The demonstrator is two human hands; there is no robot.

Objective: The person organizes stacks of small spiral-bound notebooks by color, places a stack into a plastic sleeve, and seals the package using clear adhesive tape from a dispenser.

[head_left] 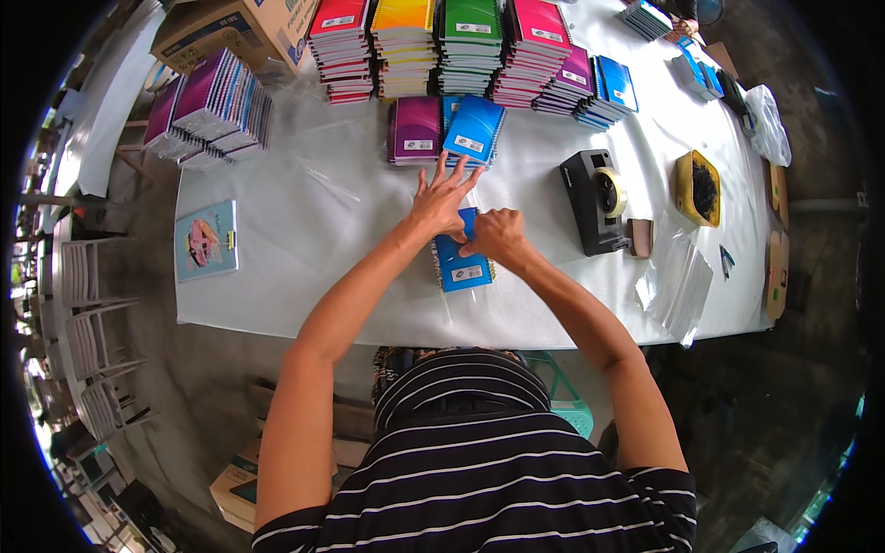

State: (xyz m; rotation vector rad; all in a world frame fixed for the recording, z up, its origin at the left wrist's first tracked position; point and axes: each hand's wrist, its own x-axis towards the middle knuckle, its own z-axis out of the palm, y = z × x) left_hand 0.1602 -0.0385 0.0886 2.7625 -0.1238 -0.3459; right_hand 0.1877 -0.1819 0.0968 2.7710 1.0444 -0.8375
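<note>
Before me lies a small blue spiral notebook (466,273), with a strip of clear film showing around it. My left hand (441,205) has its fingers spread over the notebook's far end, the thumb resting on the cover. Its fingertips reach the near edge of a blue notebook stack (476,127). Beside that stack stands a purple notebook stack (415,129). My right hand (499,234) is closed over the notebook's right edge, thumb against the cover; whatever its curled fingers hold is hidden.
A black tape dispenser (590,207), a yellow tray (684,194) and clear plastic sleeves (678,286) lie to the right. Tall stacks of coloured notebooks (470,55) line the back. At left are more purple notebooks (207,106), a clipboard (206,241) and a cardboard box (230,37).
</note>
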